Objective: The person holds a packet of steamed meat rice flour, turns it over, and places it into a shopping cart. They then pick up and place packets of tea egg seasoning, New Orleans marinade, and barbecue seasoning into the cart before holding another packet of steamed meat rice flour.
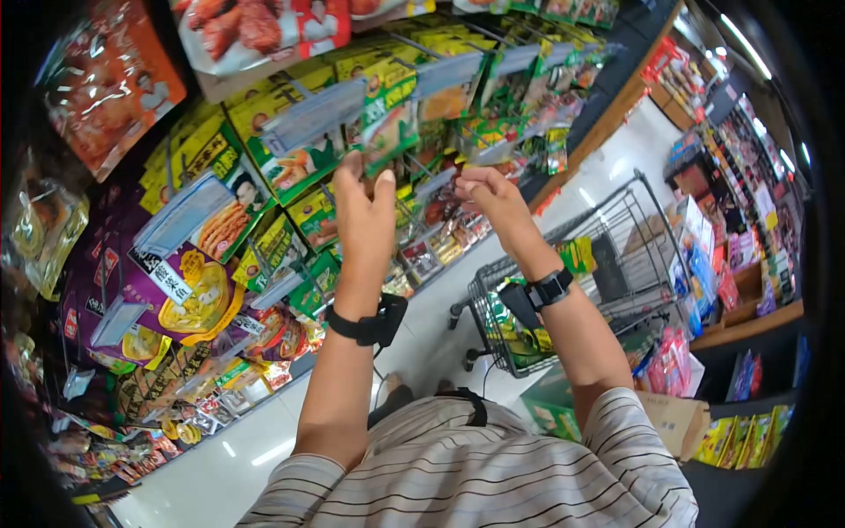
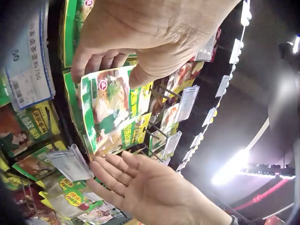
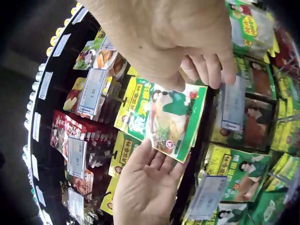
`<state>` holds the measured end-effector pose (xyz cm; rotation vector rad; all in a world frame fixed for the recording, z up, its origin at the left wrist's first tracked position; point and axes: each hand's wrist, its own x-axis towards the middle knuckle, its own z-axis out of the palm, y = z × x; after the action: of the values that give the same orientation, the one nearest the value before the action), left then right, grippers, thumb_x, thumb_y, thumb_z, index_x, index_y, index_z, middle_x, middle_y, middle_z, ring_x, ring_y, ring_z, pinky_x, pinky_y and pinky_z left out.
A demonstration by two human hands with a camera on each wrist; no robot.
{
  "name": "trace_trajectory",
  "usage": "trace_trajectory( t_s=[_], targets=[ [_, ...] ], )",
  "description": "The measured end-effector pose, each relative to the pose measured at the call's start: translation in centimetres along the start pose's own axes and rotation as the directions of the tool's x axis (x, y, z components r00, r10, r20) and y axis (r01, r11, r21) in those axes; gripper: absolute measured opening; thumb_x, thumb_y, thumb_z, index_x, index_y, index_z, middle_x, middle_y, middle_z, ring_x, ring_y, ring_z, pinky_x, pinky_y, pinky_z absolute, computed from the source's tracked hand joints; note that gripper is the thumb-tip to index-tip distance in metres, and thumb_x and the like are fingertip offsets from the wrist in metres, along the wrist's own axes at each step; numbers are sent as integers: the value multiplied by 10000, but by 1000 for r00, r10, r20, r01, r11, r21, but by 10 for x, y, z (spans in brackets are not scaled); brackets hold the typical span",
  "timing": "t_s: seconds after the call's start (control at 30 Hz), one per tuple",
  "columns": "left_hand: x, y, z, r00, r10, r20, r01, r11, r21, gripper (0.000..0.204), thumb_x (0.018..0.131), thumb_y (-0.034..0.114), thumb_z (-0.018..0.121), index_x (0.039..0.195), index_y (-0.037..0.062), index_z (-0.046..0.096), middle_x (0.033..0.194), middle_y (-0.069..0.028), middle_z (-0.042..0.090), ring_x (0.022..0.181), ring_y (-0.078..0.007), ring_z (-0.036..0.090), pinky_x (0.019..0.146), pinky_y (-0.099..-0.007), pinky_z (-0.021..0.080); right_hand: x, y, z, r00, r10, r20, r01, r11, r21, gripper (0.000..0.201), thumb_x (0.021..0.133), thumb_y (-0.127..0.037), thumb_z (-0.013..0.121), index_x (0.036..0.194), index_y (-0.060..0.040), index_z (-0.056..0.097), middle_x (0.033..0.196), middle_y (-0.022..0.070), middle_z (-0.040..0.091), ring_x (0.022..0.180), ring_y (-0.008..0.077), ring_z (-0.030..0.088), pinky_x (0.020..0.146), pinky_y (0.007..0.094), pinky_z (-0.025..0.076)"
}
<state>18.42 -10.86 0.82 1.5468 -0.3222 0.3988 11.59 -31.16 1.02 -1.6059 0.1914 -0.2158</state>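
Between thumb and fingers, my left hand (image 1: 365,220) pinches the lower edge of a green-and-yellow food packet (image 1: 387,128) with a dish pictured on it. In the left wrist view the thumb lies on the front of this packet (image 2: 110,101) and the fingers go behind it. My right hand (image 1: 495,204) is held up to the right, with nothing in it. Its palm and relaxed fingers (image 2: 112,173) show below the packet in the left wrist view. From the right wrist, the right hand (image 3: 178,42) overlaps the packet's upper edge.
Similar packets (image 1: 304,167) hang on hooks behind price tags (image 1: 312,119). Purple bags (image 1: 198,295) hang at the left. To the right stands a wire shopping cart (image 1: 647,198) with green packets (image 1: 519,330) inside. An open cardboard box (image 1: 673,422) is by the right elbow.
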Motion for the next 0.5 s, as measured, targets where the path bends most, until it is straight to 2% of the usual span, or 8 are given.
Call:
trace_trajectory(
  t_s=[0.03, 0.13, 0.17, 0.27, 0.3, 0.4, 0.43, 0.5],
  targets=[
    [-6, 7, -5, 999, 17, 32, -18, 999, 41, 441, 953, 161, 601, 1330, -27, 471, 1327, -219, 509, 1213, -311, 530, 1030, -403, 421, -13, 4, -3, 1000, -26, -15, 27, 997, 79, 286, 1004, -166, 541, 1243, -11, 566, 1174, 90, 653, 1078, 187, 634, 933, 346, 518],
    [-22, 17, -14, 994, 19, 107, -37, 984, 174, 435, 953, 153, 599, 1335, -16, 475, 1330, -196, 519, 1245, -315, 510, 1061, -403, 400, -45, 12, -22, 998, 57, -22, -54, 994, 96, 254, 1007, -165, 539, 1200, -7, 586, 1120, 94, 672, 1033, 189, 656, 902, 342, 537],
    [-27, 21, -14, 992, -3, 123, -13, 991, 132, 411, 954, 136, 595, 1323, -11, 488, 1339, -185, 523, 1258, -313, 501, 1067, -401, 393, -57, 10, -24, 992, 111, -58, -105, 990, 96, 219, 1012, -162, 533, 1151, -8, 604, 1094, 98, 679, 997, 186, 669, 876, 338, 554],
    [-43, 21, -11, 984, -1, 177, -23, 990, 136, 377, 961, 130, 585, 1301, -11, 504, 1331, -184, 529, 1247, -311, 511, 1064, -404, 395, -79, 31, -50, 985, 141, -98, -122, 977, 174, 227, 1015, -158, 532, 1166, 3, 585, 1060, 101, 683, 956, 180, 669, 862, 322, 549],
    [-49, 20, -8, 984, -8, 179, -11, 995, 101, 352, 969, 132, 578, 1284, -13, 516, 1321, -187, 538, 1236, -315, 521, 1061, -402, 399, -87, 34, -57, 974, 171, -151, -136, 967, 218, 219, 1011, -156, 534, 1150, 2, 595, 1055, 109, 689, 938, 181, 676, 844, 318, 557],
    [-63, 13, -2, 972, 76, 222, -90, 995, 53, 338, 972, 128, 582, 1271, -18, 523, 1307, -189, 548, 1221, -308, 533, 1050, -393, 409, -106, 47, -82, 940, 249, -235, -195, 953, 231, 209, 1008, -154, 537, 1133, 0, 603, 1039, 109, 693, 924, 181, 681, 820, 318, 568],
    [-67, 13, -3, 962, 113, 249, -149, 980, 131, 322, 972, 121, 588, 1254, -23, 532, 1281, -188, 561, 1189, -288, 543, 1029, -374, 421, -113, 55, -91, 933, 259, -250, -202, 951, 235, 198, 1006, -151, 539, 1126, -9, 607, 1027, 103, 694, 901, 179, 684, 799, 318, 578],
    [-82, 20, 0, 959, -2, 282, -20, 997, 77, 315, 993, 133, 564, 1272, -10, 525, 1312, -145, 551, 1209, -231, 530, 1040, -364, 420, -123, 73, -111, 913, 301, -276, -235, 940, 249, 194, 1007, -155, 542, 1125, -16, 611, 1012, 99, 696, 886, 179, 686, 793, 317, 579]
  ],
)
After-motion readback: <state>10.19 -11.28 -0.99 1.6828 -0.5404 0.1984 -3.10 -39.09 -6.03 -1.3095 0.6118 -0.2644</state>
